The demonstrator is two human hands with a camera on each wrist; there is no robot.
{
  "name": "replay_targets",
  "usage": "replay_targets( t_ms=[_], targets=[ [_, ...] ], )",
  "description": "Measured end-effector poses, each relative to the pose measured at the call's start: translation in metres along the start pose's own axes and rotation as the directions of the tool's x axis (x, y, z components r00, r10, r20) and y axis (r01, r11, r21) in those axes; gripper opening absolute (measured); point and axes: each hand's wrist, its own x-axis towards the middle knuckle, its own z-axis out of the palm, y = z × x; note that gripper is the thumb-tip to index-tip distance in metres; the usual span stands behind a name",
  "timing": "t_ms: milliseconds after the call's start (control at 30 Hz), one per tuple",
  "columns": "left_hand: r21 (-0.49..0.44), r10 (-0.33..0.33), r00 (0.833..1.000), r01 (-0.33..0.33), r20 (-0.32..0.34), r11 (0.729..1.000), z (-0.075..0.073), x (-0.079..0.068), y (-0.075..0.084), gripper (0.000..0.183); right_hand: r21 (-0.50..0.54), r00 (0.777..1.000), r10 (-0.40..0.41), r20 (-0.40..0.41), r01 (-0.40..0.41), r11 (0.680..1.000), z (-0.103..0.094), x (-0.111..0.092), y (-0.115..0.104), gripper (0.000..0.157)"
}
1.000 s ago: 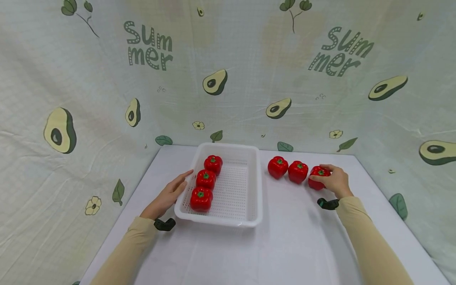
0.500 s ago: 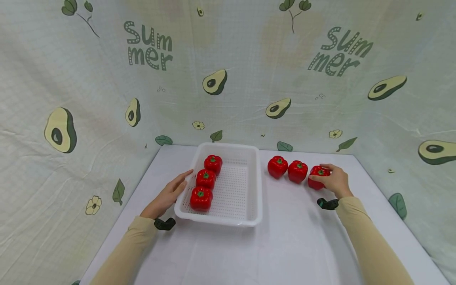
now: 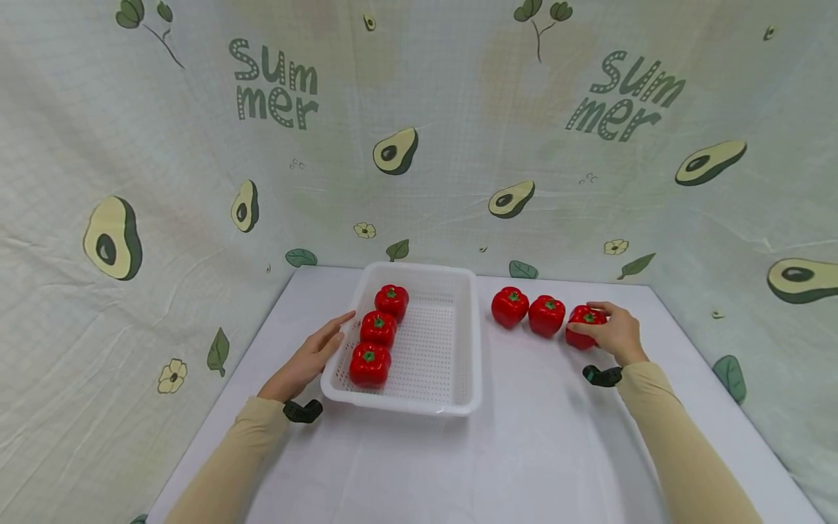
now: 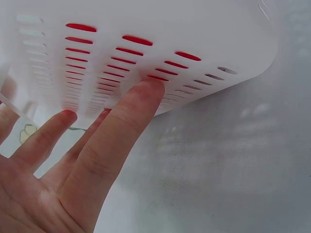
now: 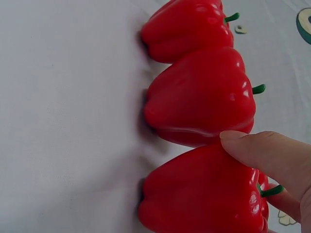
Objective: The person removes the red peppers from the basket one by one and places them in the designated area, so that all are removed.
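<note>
A white perforated plastic basket (image 3: 422, 406) stands on the table with three red bell peppers lined up along its left side, the nearest bell pepper (image 3: 369, 366) by the front corner. My left hand (image 3: 308, 360) rests its straight fingers against the basket's left wall; in the left wrist view the thumb (image 4: 121, 126) touches the slotted side. To the right of the basket, three more bell peppers stand in a row. My right hand (image 3: 615, 331) grips the rightmost bell pepper (image 5: 204, 194) between thumb and fingers, beside the middle bell pepper (image 3: 546, 316) and the left one (image 3: 510, 307).
The table (image 3: 524, 451) has a white cover. Behind it and at both sides hangs a cloth (image 3: 445, 87) printed with avocados, leaves and lettering. A dark wrist camera (image 3: 302, 413) sits under the left wrist, another camera (image 3: 602, 375) under the right.
</note>
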Motion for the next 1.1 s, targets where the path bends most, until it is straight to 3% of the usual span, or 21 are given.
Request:
replay_targets(
  t_ms=[333,567,833,1100],
  targets=[
    [0.003,-0.005,1.0,0.005,0.001,1.0,0.0,0.001,0.0,0.058,-0.021,0.999,-0.046,-0.003,0.046,0.999,-0.009,-0.004,-0.003,0.081],
    [-0.001,-0.012,1.0,0.012,0.005,1.0,0.001,0.001,0.001,0.059,-0.058,0.996,-0.064,-0.057,0.06,0.997,-0.021,-0.012,-0.015,0.076],
    [0.01,-0.021,1.0,0.021,-0.004,1.0,-0.001,-0.002,0.003,0.06,-0.107,0.99,-0.098,-0.102,0.087,0.99,-0.024,-0.023,-0.049,0.079],
    [0.009,-0.007,1.0,0.007,-0.002,1.0,0.0,-0.003,0.003,0.059,-0.062,0.988,-0.144,-0.057,0.14,0.988,-0.019,-0.04,-0.084,0.089]
  ],
)
